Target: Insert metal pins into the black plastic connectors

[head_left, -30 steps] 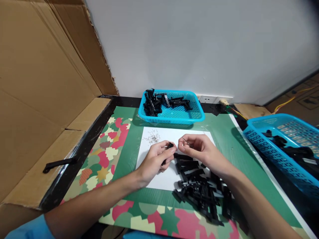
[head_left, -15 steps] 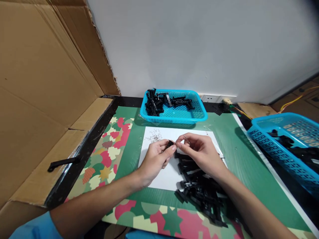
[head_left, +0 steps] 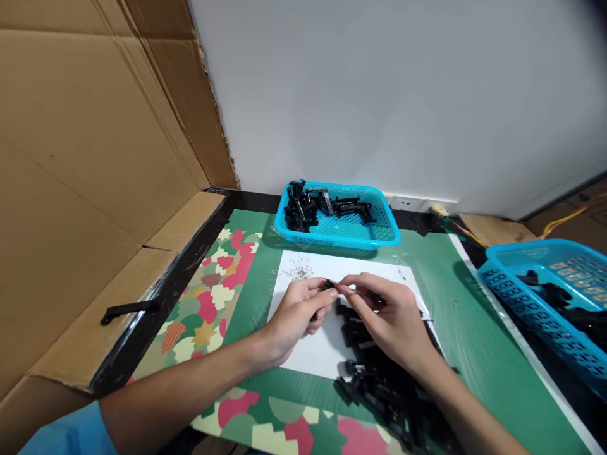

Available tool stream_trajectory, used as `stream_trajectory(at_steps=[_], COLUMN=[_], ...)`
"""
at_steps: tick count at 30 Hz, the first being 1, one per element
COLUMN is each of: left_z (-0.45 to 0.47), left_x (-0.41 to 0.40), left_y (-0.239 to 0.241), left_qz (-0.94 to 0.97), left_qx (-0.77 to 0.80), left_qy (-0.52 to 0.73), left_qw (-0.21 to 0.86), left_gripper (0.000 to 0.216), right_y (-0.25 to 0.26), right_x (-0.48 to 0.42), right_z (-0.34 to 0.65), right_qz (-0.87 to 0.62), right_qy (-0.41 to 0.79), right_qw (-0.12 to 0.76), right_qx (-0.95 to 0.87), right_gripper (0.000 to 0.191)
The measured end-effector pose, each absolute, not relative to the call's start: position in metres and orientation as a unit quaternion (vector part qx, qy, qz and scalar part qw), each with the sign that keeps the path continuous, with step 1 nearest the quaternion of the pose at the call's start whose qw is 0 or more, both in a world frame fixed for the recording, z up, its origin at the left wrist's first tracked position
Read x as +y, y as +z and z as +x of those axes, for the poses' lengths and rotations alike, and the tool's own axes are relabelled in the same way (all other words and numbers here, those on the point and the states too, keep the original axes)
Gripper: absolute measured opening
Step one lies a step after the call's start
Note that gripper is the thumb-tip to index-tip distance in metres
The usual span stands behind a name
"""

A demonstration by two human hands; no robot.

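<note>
Over the white sheet (head_left: 296, 354), my left hand (head_left: 301, 313) is closed on a small black plastic part (head_left: 328, 284), most of it hidden by the fingers. My right hand (head_left: 386, 309) meets it there, thumb and forefinger pinched together at the part's end; whatever lies in that pinch is too small to name. A tangle of thin metal springs or wires (head_left: 301, 270) lies on the sheet just beyond my left hand. Under and below my right hand spreads a heap of black plastic parts (head_left: 389, 398).
A blue basket (head_left: 336, 242) with black parts stands against the wall. Another blue basket (head_left: 531, 303) with black parts is at the right. A single black bar (head_left: 130, 309) lies on the cardboard (head_left: 71, 344) at left. A wall socket (head_left: 405, 203) sits behind.
The view has tilted slightly, so everything sits a little lower. My right fingers have closed in more at the black part's end; my left hand keeps its hold.
</note>
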State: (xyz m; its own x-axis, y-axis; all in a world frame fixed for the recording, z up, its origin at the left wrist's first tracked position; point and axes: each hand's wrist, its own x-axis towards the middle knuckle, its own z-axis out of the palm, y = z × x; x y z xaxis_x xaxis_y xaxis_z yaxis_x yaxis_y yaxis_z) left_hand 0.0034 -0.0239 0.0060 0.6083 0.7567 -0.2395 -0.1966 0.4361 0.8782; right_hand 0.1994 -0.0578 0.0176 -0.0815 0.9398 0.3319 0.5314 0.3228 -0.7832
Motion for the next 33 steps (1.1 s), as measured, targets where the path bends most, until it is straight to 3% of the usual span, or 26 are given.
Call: stream_trajectory(at_steps=[4,10,13,23,33], left_z=[0.005,0.007,0.007,0.001,0.004], left_x=[-0.023,-0.022,-0.023,-0.022,-0.016], left_y=[0.007,0.003,0.001,-0.002,-0.004], left_qz=[0.457,0.497,0.496,0.425,0.539], left_qx=[0.339,0.323,0.308,0.275,0.328], left_qy=[0.336,0.319,0.315,0.289,0.356], left_qw=[0.75,0.739,0.749,0.812,0.689], left_gripper=[0.039,0.046,0.046,0.032,0.04], right_y=[0.014,0.007,0.009,0.008,0.026], right_x=[-0.057,-0.06,-0.063,-0.062,-0.059], right_z=[0.207,0.218,0.216,0.209,0.201], right_qz=[-0.527,-0.454,-0.441,-0.458,-0.52], right_qy=[0.194,-0.019,-0.045,0.152,0.385], right_qw=[0.402,0.357,0.355,0.403,0.456], right_qx=[-0.723,-0.816,-0.823,-0.778,-0.611], right_gripper=[0.02,0.022,0.023,0.019,0.025])
